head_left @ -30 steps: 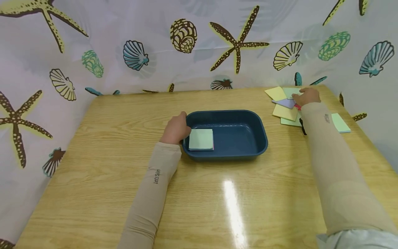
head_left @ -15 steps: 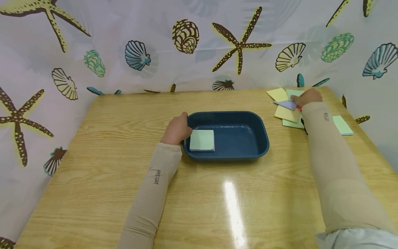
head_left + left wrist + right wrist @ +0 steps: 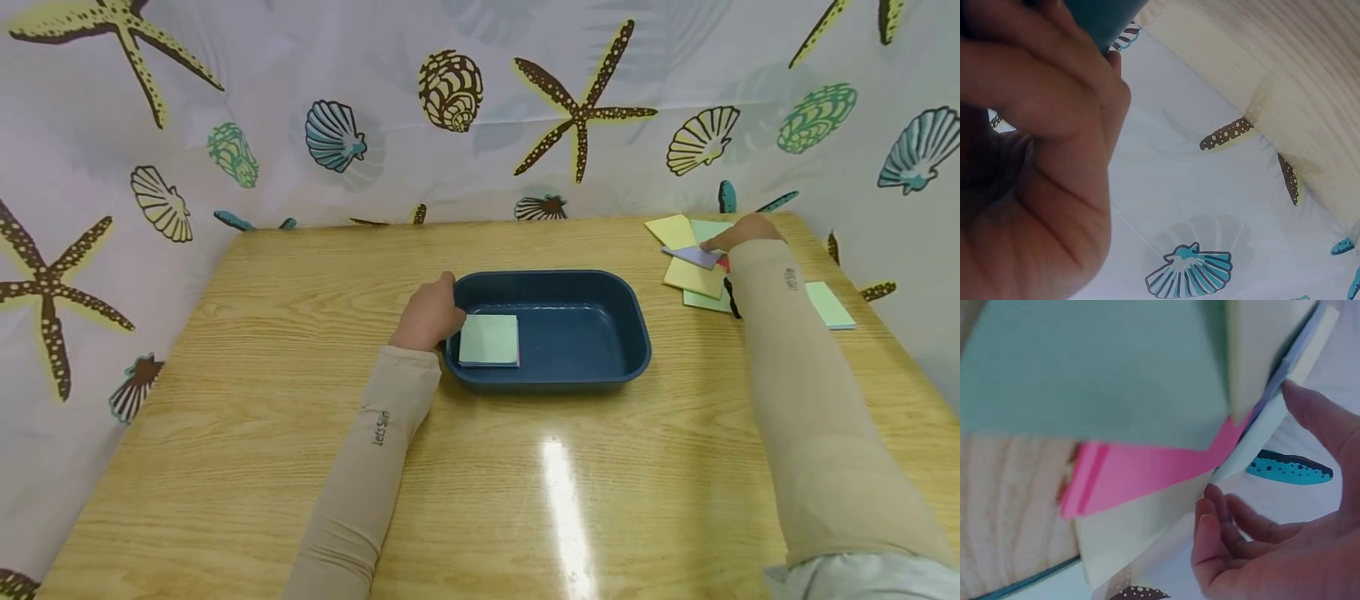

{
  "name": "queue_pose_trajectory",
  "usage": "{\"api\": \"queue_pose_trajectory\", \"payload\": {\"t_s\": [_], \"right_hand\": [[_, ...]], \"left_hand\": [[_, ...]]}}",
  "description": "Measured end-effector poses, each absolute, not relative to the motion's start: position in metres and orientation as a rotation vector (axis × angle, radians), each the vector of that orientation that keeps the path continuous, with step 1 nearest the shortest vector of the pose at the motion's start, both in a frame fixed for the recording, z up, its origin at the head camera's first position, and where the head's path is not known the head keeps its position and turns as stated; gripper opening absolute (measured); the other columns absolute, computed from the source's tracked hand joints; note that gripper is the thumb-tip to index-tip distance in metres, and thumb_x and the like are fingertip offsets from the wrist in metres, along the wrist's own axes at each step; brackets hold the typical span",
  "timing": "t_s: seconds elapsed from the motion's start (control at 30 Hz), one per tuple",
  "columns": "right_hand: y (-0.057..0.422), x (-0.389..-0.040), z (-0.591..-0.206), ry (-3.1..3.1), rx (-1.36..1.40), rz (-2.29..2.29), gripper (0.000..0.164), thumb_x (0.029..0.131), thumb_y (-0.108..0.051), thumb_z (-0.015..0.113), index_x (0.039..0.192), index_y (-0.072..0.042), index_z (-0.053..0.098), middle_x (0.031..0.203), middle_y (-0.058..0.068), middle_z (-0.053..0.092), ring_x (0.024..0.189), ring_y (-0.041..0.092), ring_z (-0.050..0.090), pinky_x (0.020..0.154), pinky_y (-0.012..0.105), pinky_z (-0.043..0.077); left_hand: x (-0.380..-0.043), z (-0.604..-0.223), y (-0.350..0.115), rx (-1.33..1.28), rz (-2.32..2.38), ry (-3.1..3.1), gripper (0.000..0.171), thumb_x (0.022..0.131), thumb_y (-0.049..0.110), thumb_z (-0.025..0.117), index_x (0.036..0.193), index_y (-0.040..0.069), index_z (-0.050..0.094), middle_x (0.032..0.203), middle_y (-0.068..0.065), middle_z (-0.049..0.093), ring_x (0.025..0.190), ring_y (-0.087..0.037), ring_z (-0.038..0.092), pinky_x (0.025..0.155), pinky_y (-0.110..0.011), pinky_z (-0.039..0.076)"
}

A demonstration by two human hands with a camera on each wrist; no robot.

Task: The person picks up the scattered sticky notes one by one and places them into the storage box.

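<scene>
My left hand (image 3: pixel 427 312) grips the left rim of a dark blue plastic tub (image 3: pixel 547 379). Inside the tub, at its left end, lies a small stack of square note pads (image 3: pixel 489 340), pale green on top. My right hand (image 3: pixel 750 233) is at a loose pile of coloured note pads. In the right wrist view, its thumb touches a lilac pad (image 3: pixel 1288 359) lying against a pale green pad (image 3: pixel 1254 447). The other fingertips, loosely curved, are at that green pad's lower corner, apart from the thumb. A pink pad (image 3: pixel 1129 478) shows nearby.
Yellow pads (image 3: pixel 693 275) and a green pad (image 3: pixel 705 302) overlap in the pile. Another green pad (image 3: pixel 828 307) lies right of my forearm. A dark thing (image 3: pixel 732 300) is partly hidden by the sleeve. A shell-print cloth (image 3: pixel 480 108) hangs behind the wooden table (image 3: pixel 300 375).
My right hand has shifted slightly left and nearer over the pile, its thumb going from the green pad to the lilac one. My left hand and the tub stay put.
</scene>
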State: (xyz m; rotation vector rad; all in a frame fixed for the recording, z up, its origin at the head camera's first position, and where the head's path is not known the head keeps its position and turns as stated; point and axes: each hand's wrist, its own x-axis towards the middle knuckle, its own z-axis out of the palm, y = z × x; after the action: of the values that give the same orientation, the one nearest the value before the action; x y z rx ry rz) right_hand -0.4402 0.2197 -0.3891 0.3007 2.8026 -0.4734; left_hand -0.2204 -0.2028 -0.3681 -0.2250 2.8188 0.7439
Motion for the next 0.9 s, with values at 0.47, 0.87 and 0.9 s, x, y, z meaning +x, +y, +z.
{"api": "queue_pose_trajectory", "payload": {"t_s": [0.47,0.87,0.9], "right_hand": [[0.22,-0.456,-0.395,2.68,0.34,-0.545,0.097,0.085,-0.049,0.06,0.138,0.022,0.022,0.132,0.036,0.035,0.093,0.035,0.046,0.079,0.043,0.048],[0.207,-0.42,-0.385,2.936,0.318,-0.93,0.068,0.089,-0.017,0.058,0.135,0.022,0.027,0.133,0.039,0.036,0.12,0.047,0.039,0.102,0.051,0.037],[0.205,-0.42,-0.384,2.937,0.338,-1.027,0.062,0.088,-0.012,0.056,0.132,0.022,0.03,0.128,0.038,0.04,0.114,0.046,0.042,0.098,0.05,0.041]], "left_hand": [[-0.219,-0.367,-0.204,-0.227,0.759,2.818,0.056,0.093,0.008,0.054,0.145,0.002,0.034,0.128,-0.023,0.056,0.096,-0.031,0.059,0.084,-0.041,0.05],[-0.219,-0.367,-0.203,-0.229,0.782,2.805,0.056,0.093,0.008,0.054,0.145,0.002,0.034,0.129,-0.023,0.055,0.095,-0.031,0.06,0.077,-0.039,0.053],[-0.219,-0.367,-0.204,-0.23,0.78,2.808,0.055,0.093,0.008,0.054,0.145,0.002,0.034,0.129,-0.023,0.055,0.095,-0.031,0.06,0.077,-0.039,0.053]]}}
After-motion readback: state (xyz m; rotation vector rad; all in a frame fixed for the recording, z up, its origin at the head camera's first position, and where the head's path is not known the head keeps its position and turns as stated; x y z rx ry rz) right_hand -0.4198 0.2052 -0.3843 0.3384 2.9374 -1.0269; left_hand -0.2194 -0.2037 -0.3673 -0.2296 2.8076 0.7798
